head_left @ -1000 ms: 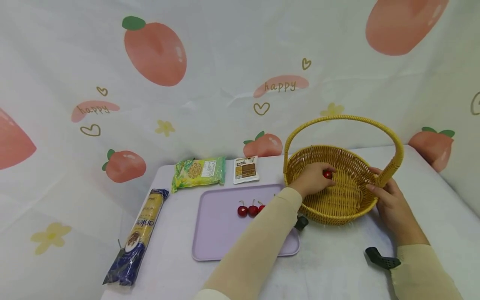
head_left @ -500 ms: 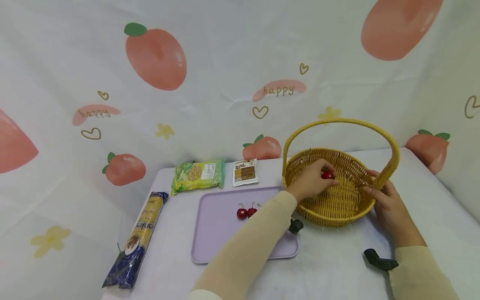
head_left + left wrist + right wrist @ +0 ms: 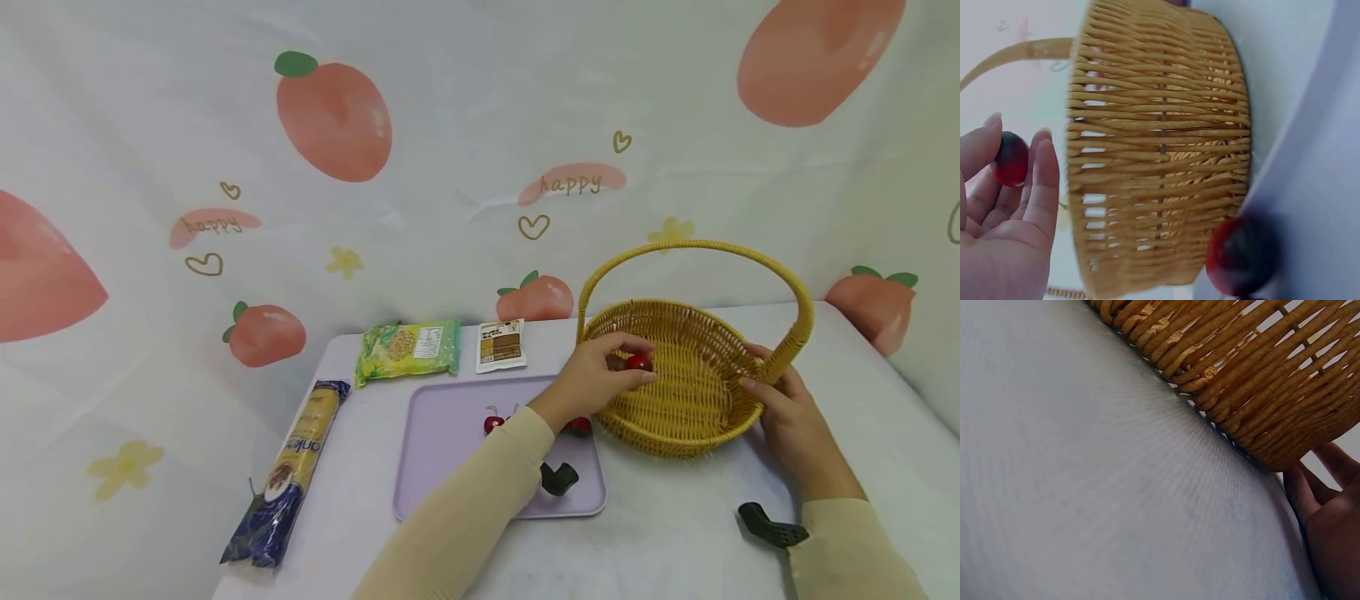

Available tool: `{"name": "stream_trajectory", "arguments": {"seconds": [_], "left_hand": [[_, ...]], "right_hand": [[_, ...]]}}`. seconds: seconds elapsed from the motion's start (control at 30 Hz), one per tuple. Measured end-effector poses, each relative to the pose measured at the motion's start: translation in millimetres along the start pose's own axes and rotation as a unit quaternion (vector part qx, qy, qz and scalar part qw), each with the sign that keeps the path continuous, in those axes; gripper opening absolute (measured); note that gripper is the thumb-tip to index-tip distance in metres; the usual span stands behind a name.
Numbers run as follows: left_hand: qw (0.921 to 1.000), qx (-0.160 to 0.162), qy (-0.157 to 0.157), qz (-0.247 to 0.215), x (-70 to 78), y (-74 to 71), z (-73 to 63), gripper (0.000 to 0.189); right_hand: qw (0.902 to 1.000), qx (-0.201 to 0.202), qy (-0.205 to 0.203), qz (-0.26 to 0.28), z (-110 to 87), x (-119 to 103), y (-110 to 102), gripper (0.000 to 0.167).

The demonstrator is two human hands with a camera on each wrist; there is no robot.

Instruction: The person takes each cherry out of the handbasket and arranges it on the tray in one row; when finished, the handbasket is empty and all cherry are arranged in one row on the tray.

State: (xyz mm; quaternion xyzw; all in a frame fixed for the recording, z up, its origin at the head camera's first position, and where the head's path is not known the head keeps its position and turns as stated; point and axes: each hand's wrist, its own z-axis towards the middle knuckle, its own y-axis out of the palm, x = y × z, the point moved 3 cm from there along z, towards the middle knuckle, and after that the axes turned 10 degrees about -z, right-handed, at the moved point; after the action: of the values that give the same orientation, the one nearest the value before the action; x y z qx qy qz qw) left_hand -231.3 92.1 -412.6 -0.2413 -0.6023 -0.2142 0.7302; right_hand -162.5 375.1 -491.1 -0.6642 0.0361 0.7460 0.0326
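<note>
My left hand (image 3: 592, 375) pinches a shiny red cherry (image 3: 639, 362) between thumb and fingers, over the left rim of a yellow wicker basket (image 3: 678, 400) with a tall hoop handle. The left wrist view shows this cherry (image 3: 1010, 159) at the fingertips, level with the basket's rim. My right hand (image 3: 787, 417) grips the basket's right side near the foot of the handle, thumb over the rim. On the lilac tray (image 3: 442, 458) lies a stemmed cherry (image 3: 493, 423); a red fruit (image 3: 577, 427) sits by its right edge. My left forearm hides part of the tray.
Behind the tray lie a green-yellow bag (image 3: 408, 350) and a small white-brown packet (image 3: 501, 345). A long blue-yellow pasta pack (image 3: 288, 475) lies at the left. A printed cloth (image 3: 435, 208) hangs behind the table. Black mounts (image 3: 772, 527) sit at both wrists.
My left hand has drawn back leftward from over the basket's middle to its left rim, the cherry still between its fingers. My right hand stays on the basket. The head view has shifted slightly.
</note>
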Motion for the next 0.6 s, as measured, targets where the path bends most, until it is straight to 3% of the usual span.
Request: {"name": "stream_trajectory", "arguments": {"seconds": [0.07,0.27,0.47,0.6], "left_hand": [[0.9992,0.008,0.004,-0.04,0.0,-6.7,-10.2,0.034],[0.9966,0.058,0.047,-0.034,0.5,-25.3,-38.7,0.028],[0.9909,0.116,0.05,-0.045,-4.2,-45.9,-67.3,0.025],[0.9864,0.132,0.034,-0.091,-8.7,-62.3,-87.7,0.031]], "right_hand": [[1.0,0.0,0.0,0.001,-0.3,1,-1,0.054],[1.0,-0.003,0.004,-0.003,-0.9,2,-4,0.054],[1.0,-0.002,0.004,-0.002,-0.5,3,-4,0.053],[1.0,-0.007,0.001,-0.001,0.7,2,-3,0.052]]}}
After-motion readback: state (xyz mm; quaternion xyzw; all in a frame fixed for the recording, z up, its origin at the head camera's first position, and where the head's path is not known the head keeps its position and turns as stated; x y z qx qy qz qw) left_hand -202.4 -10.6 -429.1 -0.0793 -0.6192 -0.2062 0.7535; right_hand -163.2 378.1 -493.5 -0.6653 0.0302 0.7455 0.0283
